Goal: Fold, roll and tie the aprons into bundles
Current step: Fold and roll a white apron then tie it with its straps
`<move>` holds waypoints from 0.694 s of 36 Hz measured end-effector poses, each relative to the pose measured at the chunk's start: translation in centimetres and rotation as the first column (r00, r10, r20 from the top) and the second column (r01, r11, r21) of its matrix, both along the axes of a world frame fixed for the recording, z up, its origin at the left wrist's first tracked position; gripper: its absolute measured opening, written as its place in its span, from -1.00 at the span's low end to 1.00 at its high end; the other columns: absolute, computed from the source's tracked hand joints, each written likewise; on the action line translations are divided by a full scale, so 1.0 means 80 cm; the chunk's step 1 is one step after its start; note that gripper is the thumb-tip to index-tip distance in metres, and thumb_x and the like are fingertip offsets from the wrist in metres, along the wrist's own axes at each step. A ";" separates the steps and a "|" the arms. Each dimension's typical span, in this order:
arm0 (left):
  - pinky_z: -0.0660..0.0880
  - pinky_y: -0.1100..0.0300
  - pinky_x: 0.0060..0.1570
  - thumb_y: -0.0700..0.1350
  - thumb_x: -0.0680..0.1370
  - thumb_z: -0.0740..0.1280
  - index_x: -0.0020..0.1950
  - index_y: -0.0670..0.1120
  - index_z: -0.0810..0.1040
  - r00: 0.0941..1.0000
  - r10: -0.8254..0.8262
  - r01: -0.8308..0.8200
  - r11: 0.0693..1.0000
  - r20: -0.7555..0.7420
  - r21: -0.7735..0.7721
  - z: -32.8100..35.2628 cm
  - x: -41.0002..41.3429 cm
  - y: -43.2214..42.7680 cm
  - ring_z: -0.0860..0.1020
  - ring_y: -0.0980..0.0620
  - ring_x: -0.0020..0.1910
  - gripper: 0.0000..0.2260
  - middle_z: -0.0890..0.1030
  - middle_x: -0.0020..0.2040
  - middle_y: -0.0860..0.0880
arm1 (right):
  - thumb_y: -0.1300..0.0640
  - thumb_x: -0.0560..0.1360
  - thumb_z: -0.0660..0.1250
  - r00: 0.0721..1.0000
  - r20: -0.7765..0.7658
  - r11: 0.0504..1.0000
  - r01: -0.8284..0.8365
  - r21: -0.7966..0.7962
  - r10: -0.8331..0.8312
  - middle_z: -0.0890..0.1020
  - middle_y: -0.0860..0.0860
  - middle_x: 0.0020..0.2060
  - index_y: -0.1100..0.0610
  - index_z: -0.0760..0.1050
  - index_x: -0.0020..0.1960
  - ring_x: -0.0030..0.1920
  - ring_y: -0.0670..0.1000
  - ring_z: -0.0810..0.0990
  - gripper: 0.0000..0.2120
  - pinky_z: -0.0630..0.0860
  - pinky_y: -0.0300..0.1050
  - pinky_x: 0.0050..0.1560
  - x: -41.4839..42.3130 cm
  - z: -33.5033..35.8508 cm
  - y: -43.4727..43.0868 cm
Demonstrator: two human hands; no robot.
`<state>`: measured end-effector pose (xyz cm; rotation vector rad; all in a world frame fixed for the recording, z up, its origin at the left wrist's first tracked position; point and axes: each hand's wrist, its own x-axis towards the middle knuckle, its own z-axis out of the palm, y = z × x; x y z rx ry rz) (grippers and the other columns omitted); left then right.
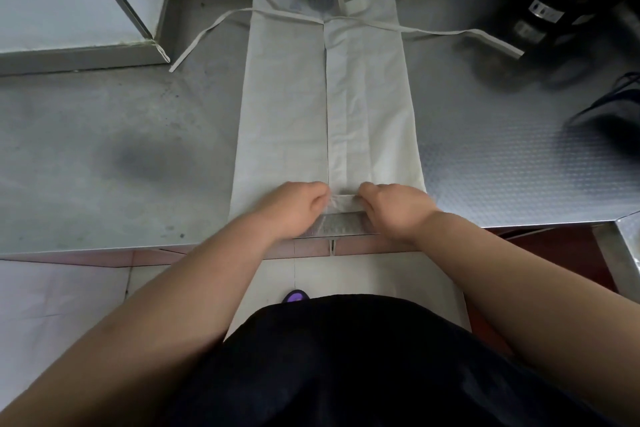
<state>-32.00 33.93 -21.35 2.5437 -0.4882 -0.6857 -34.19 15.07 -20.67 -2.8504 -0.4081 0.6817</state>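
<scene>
hands (344,206) – pinching apron (304,107) hem, steel table (104,156)

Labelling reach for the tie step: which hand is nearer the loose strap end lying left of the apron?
Left. The left hand pinches the apron at its near edge, diagonally right of the strap end; the right hand pinches that edge farther right.

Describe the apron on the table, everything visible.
The apron is thin, pale grey cloth, creased, folded lengthwise into a long strip lying flat on the metal table, running away from the person. Its folded-in sides meet along a line right of centre. At the far end the top lies bunched and the ties trail out left and right. The near end is turned into a small roll, pinched by the left hand and right hand.
</scene>
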 end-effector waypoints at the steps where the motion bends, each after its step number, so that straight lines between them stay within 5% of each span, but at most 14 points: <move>1: 0.34 0.13 -0.17 -0.06 0.64 0.13 -0.10 -0.02 0.43 1.000 -0.001 0.002 1.000 -0.015 0.015 0.002 0.007 0.000 0.41 -0.01 -0.19 -0.83 0.41 -0.30 0.08 | 0.14 0.62 0.02 1.000 -0.022 1.000 0.012 -0.009 -0.012 0.56 0.11 -0.03 0.11 0.31 0.16 -0.14 0.15 0.45 -0.83 0.35 -0.07 -0.20 0.008 -0.001 0.000; 8: 0.38 0.11 -0.05 0.00 0.65 0.07 0.15 0.00 0.49 0.992 -0.124 0.117 0.969 0.020 0.217 0.009 0.054 -0.012 0.46 -0.07 0.03 -0.76 0.51 0.02 -0.03 | 0.11 0.64 0.03 0.994 -0.104 0.998 0.036 -0.055 -0.042 0.50 0.13 0.03 0.12 0.38 0.23 -0.01 0.13 0.46 -0.76 0.35 -0.08 -0.10 0.049 -0.009 -0.001; 16: 0.23 0.07 0.04 -0.07 0.63 0.12 0.18 0.02 0.42 0.898 -0.329 0.153 0.855 0.291 0.495 -0.012 0.061 -0.027 0.44 -0.06 0.13 -0.84 0.56 0.10 0.03 | 0.17 0.61 0.08 0.992 -0.076 0.989 0.087 -0.116 -0.096 0.35 0.02 -0.28 0.13 0.31 0.18 -0.18 0.13 0.42 -0.84 0.31 -0.09 -0.25 0.062 -0.013 0.000; 21: 0.19 0.05 0.07 0.03 0.62 0.09 0.17 -0.01 0.41 0.916 -0.264 0.095 0.874 0.302 0.476 -0.013 0.053 -0.029 0.45 -0.06 0.09 -0.78 0.60 0.05 0.02 | 0.15 0.62 0.07 0.993 -0.081 0.992 0.080 -0.102 -0.089 0.37 0.03 -0.25 0.12 0.30 0.17 -0.17 0.14 0.41 -0.85 0.28 -0.11 -0.27 0.063 -0.012 0.001; 25: 0.15 0.08 0.04 0.11 0.54 0.26 0.11 0.01 0.46 0.920 -0.133 -0.025 0.919 0.368 0.393 -0.012 0.050 -0.024 0.41 -0.07 0.13 -0.76 0.52 0.08 0.00 | 0.08 0.63 0.03 0.993 -0.087 0.991 0.068 -0.116 -0.078 0.44 0.08 -0.13 0.06 0.31 0.18 -0.15 0.14 0.42 -0.82 0.22 -0.14 -0.34 0.065 -0.005 0.001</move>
